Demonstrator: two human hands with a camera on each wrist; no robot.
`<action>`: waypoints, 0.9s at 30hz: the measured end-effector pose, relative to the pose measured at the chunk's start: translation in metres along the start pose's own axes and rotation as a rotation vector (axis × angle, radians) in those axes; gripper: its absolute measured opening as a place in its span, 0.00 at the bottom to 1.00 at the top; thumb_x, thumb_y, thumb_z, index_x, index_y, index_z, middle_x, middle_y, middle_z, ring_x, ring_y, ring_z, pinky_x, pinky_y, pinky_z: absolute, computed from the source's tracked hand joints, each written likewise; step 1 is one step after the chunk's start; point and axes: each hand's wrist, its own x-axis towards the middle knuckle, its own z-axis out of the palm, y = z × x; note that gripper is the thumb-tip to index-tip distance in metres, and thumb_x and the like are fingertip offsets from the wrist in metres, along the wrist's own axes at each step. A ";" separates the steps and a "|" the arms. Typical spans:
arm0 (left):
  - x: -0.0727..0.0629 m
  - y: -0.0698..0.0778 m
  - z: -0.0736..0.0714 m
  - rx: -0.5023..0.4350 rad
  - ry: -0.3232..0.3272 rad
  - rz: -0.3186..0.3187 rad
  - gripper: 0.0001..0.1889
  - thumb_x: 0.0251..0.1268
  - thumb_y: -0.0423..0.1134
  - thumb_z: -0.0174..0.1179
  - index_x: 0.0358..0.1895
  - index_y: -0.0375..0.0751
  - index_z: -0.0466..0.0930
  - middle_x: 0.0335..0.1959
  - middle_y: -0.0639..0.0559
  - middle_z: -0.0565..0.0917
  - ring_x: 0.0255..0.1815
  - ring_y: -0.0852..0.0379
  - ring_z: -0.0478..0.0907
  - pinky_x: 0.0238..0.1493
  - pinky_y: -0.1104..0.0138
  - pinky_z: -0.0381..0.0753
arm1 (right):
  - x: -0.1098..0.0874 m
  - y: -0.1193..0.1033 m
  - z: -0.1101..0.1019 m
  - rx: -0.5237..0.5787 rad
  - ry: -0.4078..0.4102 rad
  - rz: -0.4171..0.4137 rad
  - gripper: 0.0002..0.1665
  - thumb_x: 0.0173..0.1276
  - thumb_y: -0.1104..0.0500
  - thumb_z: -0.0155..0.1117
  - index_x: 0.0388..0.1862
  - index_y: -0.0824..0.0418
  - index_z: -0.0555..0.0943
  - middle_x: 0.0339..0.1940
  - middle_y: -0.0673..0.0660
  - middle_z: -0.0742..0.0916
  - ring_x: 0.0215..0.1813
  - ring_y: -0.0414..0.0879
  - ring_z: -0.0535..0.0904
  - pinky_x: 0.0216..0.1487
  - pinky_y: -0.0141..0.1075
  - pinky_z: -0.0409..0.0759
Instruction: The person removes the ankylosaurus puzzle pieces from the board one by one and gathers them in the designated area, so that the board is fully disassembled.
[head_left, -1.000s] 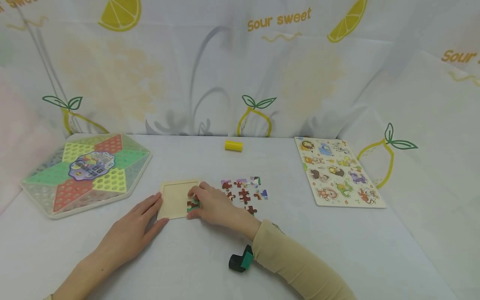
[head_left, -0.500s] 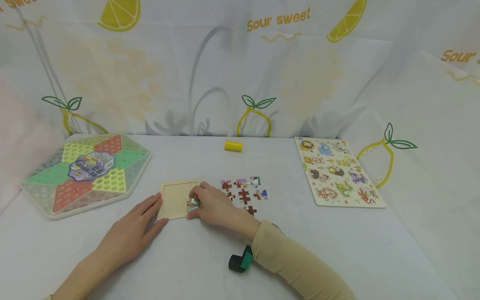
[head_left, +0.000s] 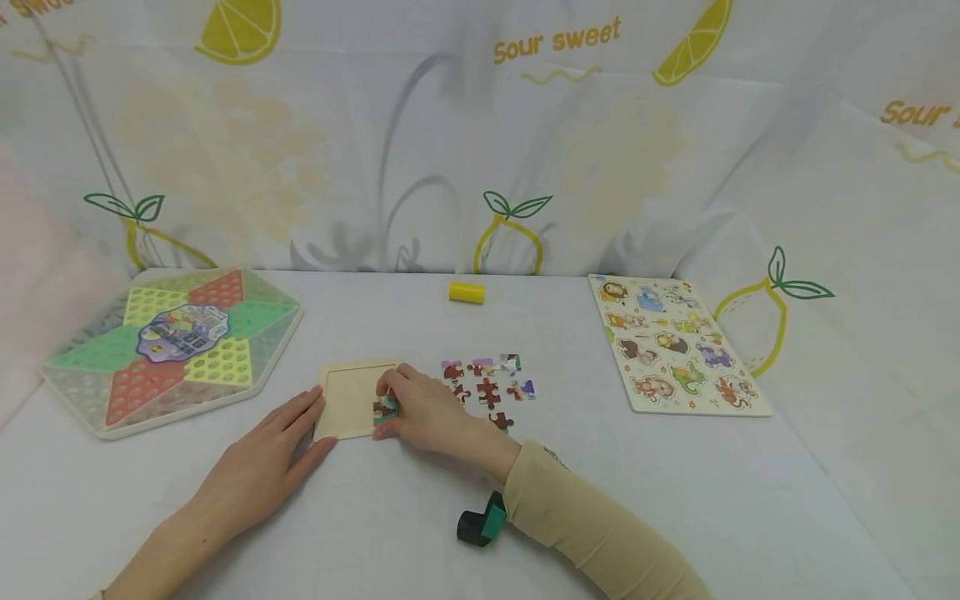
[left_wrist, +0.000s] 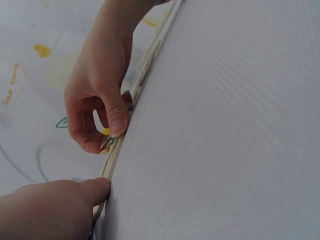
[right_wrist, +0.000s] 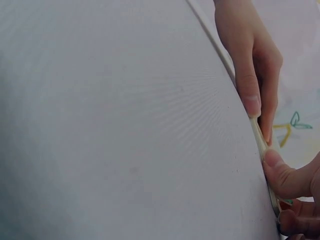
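A square, pale wooden puzzle tray (head_left: 348, 402) lies on the white table in the head view. My left hand (head_left: 258, 458) rests at its left edge, with fairly straight fingers and thumb touching the rim. Over the tray's right side, my right hand (head_left: 435, 414) pinches a brown and green jigsaw piece (head_left: 386, 408) between thumb and fingers. The hand partly hides that piece, and whether it lies flat cannot be told. Loose jigsaw pieces (head_left: 488, 392), several in number, lie right of the tray, some behind the right wrist.
A hexagonal Chinese checkers board (head_left: 247, 367) lies at left. An animal picture board (head_left: 675, 350) is at right. A yellow cylinder (head_left: 467, 292) lies at the back. A black and green object (head_left: 480, 525) sits beside the right sleeve.
The piece in my right hand tilted, catching the light half a second ago, and looks darker again now. Both hands have stayed almost in place.
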 end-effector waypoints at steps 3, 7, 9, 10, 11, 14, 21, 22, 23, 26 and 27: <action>0.000 0.000 0.000 0.002 0.002 0.002 0.34 0.69 0.51 0.63 0.70 0.30 0.70 0.72 0.36 0.70 0.71 0.36 0.68 0.60 0.40 0.75 | 0.000 0.000 0.000 0.012 0.006 -0.002 0.27 0.59 0.46 0.76 0.52 0.53 0.76 0.41 0.46 0.79 0.38 0.39 0.73 0.37 0.26 0.71; 0.000 0.000 0.000 0.005 0.001 0.003 0.34 0.69 0.51 0.63 0.70 0.30 0.70 0.72 0.36 0.70 0.71 0.36 0.68 0.60 0.40 0.75 | 0.001 -0.001 -0.001 0.022 0.012 0.003 0.27 0.58 0.46 0.77 0.51 0.52 0.76 0.38 0.45 0.79 0.37 0.39 0.73 0.38 0.26 0.71; 0.000 0.000 0.000 0.005 0.001 0.003 0.35 0.69 0.51 0.63 0.70 0.30 0.70 0.72 0.36 0.70 0.71 0.36 0.68 0.61 0.40 0.74 | 0.001 -0.001 -0.001 0.024 0.015 0.007 0.27 0.57 0.47 0.78 0.50 0.52 0.77 0.37 0.44 0.80 0.37 0.39 0.73 0.38 0.26 0.71; -0.001 0.000 0.000 0.005 0.001 0.003 0.35 0.69 0.51 0.63 0.70 0.30 0.70 0.72 0.36 0.70 0.71 0.36 0.68 0.61 0.40 0.74 | 0.001 -0.001 -0.001 0.024 0.017 0.008 0.27 0.57 0.47 0.78 0.50 0.52 0.77 0.36 0.44 0.80 0.37 0.39 0.73 0.38 0.26 0.71; -0.001 0.000 0.000 0.005 0.001 0.003 0.34 0.69 0.51 0.63 0.70 0.30 0.70 0.72 0.36 0.70 0.71 0.36 0.68 0.61 0.40 0.74 | 0.001 -0.002 -0.001 0.024 0.020 0.009 0.26 0.57 0.47 0.78 0.50 0.52 0.77 0.36 0.44 0.80 0.37 0.39 0.73 0.38 0.26 0.71; -0.001 0.000 0.000 0.002 0.006 0.007 0.34 0.68 0.51 0.63 0.69 0.30 0.70 0.71 0.36 0.70 0.70 0.36 0.68 0.61 0.40 0.74 | 0.001 -0.002 -0.001 0.005 0.029 -0.003 0.26 0.57 0.47 0.79 0.49 0.52 0.78 0.36 0.44 0.82 0.37 0.38 0.74 0.38 0.26 0.71; -0.001 -0.001 0.001 0.005 0.020 0.015 0.35 0.68 0.50 0.64 0.69 0.29 0.70 0.71 0.35 0.70 0.70 0.36 0.69 0.60 0.40 0.75 | -0.001 -0.004 0.000 -0.023 0.046 -0.059 0.23 0.58 0.49 0.78 0.48 0.52 0.79 0.33 0.43 0.82 0.33 0.38 0.73 0.33 0.25 0.70; -0.001 -0.001 0.000 0.005 0.021 0.016 0.35 0.68 0.50 0.64 0.69 0.29 0.70 0.71 0.35 0.70 0.70 0.36 0.69 0.60 0.41 0.75 | -0.001 -0.004 0.000 -0.021 0.046 -0.065 0.22 0.59 0.49 0.77 0.48 0.52 0.79 0.32 0.43 0.82 0.33 0.38 0.73 0.33 0.25 0.69; -0.001 -0.001 0.000 0.005 0.024 0.018 0.35 0.68 0.50 0.64 0.69 0.29 0.70 0.71 0.35 0.70 0.70 0.36 0.69 0.60 0.41 0.75 | -0.002 -0.004 0.000 -0.020 0.047 -0.069 0.21 0.59 0.49 0.77 0.47 0.52 0.79 0.30 0.42 0.81 0.32 0.38 0.72 0.32 0.24 0.68; -0.001 0.000 0.000 0.005 0.029 0.022 0.34 0.68 0.50 0.64 0.69 0.29 0.70 0.71 0.35 0.71 0.70 0.36 0.69 0.60 0.41 0.75 | -0.002 -0.004 0.001 -0.012 0.047 -0.072 0.20 0.59 0.50 0.77 0.46 0.51 0.79 0.28 0.42 0.81 0.31 0.38 0.72 0.31 0.25 0.68; -0.001 0.000 0.000 0.005 0.028 0.023 0.34 0.68 0.50 0.64 0.69 0.29 0.70 0.71 0.35 0.71 0.70 0.36 0.69 0.60 0.41 0.75 | -0.002 -0.004 0.001 -0.009 0.046 -0.068 0.20 0.59 0.50 0.77 0.45 0.52 0.79 0.28 0.42 0.81 0.31 0.38 0.72 0.31 0.25 0.68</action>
